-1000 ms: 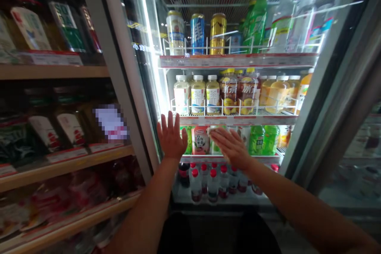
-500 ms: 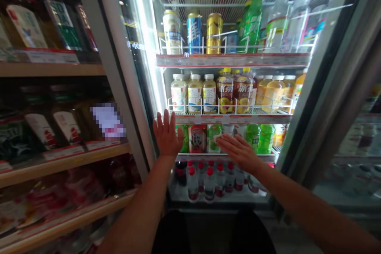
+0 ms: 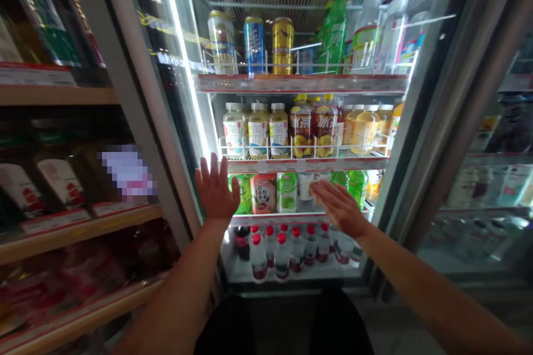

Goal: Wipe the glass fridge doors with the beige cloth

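My left hand point(image 3: 216, 191) is raised with its palm forward and fingers spread, beside the left frame of a glass-fronted drinks fridge point(image 3: 302, 165). It appears to lie against the glass, and nothing shows in it. My right hand point(image 3: 337, 205) is stretched out flat with fingers close together, in front of the lower-middle shelf. A pale patch shows at its fingertips; whether that is a thin cloth or just light, I cannot tell. Behind the hands stand a red drink pack point(image 3: 264, 193), a green pack point(image 3: 287, 192) and a green bottle point(image 3: 358, 187).
Several red-capped bottles point(image 3: 281, 255) stand at the fridge bottom. Tea bottles point(image 3: 302, 127) line the middle shelf, and cans point(image 3: 283, 44) the upper one. To the left are wooden-edged shelves point(image 3: 62, 95) with bottles. A metal door frame point(image 3: 449, 138) runs along the right.
The view has shifted, so the fridge and left hand appear further left. My right hand has moved right relative to the packs behind it, its fingers still extended.
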`<state>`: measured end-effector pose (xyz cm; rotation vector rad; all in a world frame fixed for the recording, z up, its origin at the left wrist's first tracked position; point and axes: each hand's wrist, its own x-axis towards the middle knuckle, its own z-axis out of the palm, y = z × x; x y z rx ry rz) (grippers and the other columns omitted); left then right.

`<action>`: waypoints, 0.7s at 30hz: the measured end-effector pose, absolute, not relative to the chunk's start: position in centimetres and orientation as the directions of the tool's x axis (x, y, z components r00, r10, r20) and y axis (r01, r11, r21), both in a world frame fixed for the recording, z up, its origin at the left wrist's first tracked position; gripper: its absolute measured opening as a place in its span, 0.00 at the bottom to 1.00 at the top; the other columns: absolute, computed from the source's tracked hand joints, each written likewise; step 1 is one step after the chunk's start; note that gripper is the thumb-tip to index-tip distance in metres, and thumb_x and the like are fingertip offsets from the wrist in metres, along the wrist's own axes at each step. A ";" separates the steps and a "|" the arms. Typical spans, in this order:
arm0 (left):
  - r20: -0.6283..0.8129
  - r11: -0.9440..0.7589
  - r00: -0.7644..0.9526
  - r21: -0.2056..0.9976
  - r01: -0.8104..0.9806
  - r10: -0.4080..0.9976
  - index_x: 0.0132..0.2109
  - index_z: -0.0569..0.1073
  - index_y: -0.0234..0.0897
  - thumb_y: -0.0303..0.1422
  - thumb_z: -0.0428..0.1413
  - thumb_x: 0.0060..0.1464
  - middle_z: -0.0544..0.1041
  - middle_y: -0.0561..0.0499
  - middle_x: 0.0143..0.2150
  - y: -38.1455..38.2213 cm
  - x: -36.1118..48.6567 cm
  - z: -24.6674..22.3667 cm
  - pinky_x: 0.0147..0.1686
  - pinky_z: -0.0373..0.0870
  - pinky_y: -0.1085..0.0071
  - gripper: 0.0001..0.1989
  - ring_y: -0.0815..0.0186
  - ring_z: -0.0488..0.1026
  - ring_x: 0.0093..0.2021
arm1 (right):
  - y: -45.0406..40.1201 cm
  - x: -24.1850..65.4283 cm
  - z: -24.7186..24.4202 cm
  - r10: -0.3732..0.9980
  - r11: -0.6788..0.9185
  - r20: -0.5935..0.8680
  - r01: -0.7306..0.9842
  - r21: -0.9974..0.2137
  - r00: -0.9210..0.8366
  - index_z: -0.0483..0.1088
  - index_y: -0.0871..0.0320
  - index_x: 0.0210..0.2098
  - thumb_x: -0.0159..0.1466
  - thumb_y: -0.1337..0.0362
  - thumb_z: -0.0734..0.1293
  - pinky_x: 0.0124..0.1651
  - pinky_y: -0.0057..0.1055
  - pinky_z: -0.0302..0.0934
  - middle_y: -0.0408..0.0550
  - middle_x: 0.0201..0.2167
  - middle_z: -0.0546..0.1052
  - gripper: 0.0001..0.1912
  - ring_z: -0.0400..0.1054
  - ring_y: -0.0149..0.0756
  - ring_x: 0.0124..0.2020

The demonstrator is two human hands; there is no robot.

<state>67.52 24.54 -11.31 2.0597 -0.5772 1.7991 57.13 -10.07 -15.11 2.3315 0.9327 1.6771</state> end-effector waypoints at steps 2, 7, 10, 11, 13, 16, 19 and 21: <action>0.992 -0.861 0.099 -0.016 -0.509 -0.077 0.74 0.56 0.36 0.38 0.48 0.67 0.53 0.40 0.75 24.5 67.6 -11.3 0.73 0.39 0.46 0.32 0.51 0.40 0.77 | -11.2 57.5 -14.0 0.372 -0.882 0.922 0.349 0.316 0.105 0.50 0.51 0.74 0.71 0.73 0.60 0.73 0.46 0.53 0.49 0.68 0.67 0.34 0.53 0.42 0.73; 0.993 -0.850 0.095 -0.008 -0.527 -0.069 0.75 0.55 0.38 0.38 0.48 0.68 0.54 0.41 0.75 24.6 67.7 -11.2 0.74 0.39 0.46 0.32 0.51 0.40 0.77 | -12.1 57.8 -15.5 0.230 -0.928 0.972 0.313 0.204 0.047 0.49 0.50 0.75 0.71 0.72 0.60 0.71 0.51 0.58 0.50 0.71 0.63 0.35 0.53 0.47 0.73; 0.995 -0.857 0.043 -0.059 -0.513 -0.095 0.75 0.53 0.38 0.37 0.49 0.68 0.52 0.41 0.76 24.6 67.7 -11.1 0.73 0.41 0.47 0.32 0.51 0.40 0.77 | -12.7 57.3 -16.6 0.355 -0.897 0.921 0.335 0.288 0.159 0.48 0.50 0.75 0.71 0.73 0.60 0.72 0.49 0.58 0.50 0.68 0.68 0.36 0.55 0.44 0.72; 0.994 -0.860 0.033 -0.074 -0.505 -0.104 0.76 0.52 0.39 0.37 0.49 0.68 0.52 0.41 0.76 24.6 67.7 -11.1 0.74 0.41 0.47 0.33 0.52 0.40 0.77 | -13.2 57.3 -16.3 0.363 -0.897 0.917 0.327 0.297 0.164 0.48 0.50 0.75 0.71 0.73 0.60 0.72 0.48 0.58 0.50 0.67 0.68 0.36 0.55 0.43 0.72; 0.994 -0.864 0.035 -0.075 -0.498 -0.106 0.76 0.51 0.39 0.37 0.49 0.68 0.51 0.41 0.76 24.6 67.7 -11.1 0.74 0.41 0.47 0.33 0.51 0.40 0.77 | -14.3 57.3 -14.9 0.282 -0.929 0.954 0.277 0.245 0.099 0.49 0.50 0.75 0.71 0.72 0.60 0.72 0.51 0.58 0.50 0.69 0.66 0.35 0.53 0.45 0.73; 0.995 -0.848 0.070 -0.027 -0.529 -0.076 0.75 0.54 0.38 0.39 0.48 0.69 0.53 0.41 0.76 24.6 67.8 -11.2 0.74 0.40 0.46 0.31 0.50 0.41 0.77 | -15.5 57.7 -13.2 0.075 -0.974 0.995 0.207 0.087 -0.063 0.50 0.51 0.74 0.73 0.70 0.57 0.71 0.57 0.58 0.52 0.72 0.61 0.32 0.51 0.49 0.74; 0.995 -0.835 0.077 -0.007 -0.551 -0.060 0.74 0.56 0.38 0.39 0.48 0.69 0.54 0.40 0.75 24.6 67.9 -11.3 0.73 0.41 0.45 0.31 0.49 0.42 0.76 | -15.5 57.6 -14.4 0.051 -0.980 0.997 0.187 0.062 -0.065 0.49 0.51 0.75 0.73 0.70 0.56 0.70 0.58 0.60 0.53 0.72 0.60 0.32 0.52 0.50 0.73; 0.996 -0.841 0.064 -0.023 -0.541 -0.069 0.75 0.54 0.38 0.38 0.47 0.69 0.54 0.40 0.75 24.5 67.7 -11.5 0.73 0.42 0.43 0.31 0.48 0.42 0.76 | -15.4 57.4 -16.0 0.104 -0.976 0.995 0.192 0.104 -0.010 0.48 0.52 0.75 0.73 0.70 0.57 0.69 0.57 0.61 0.54 0.72 0.61 0.33 0.52 0.50 0.73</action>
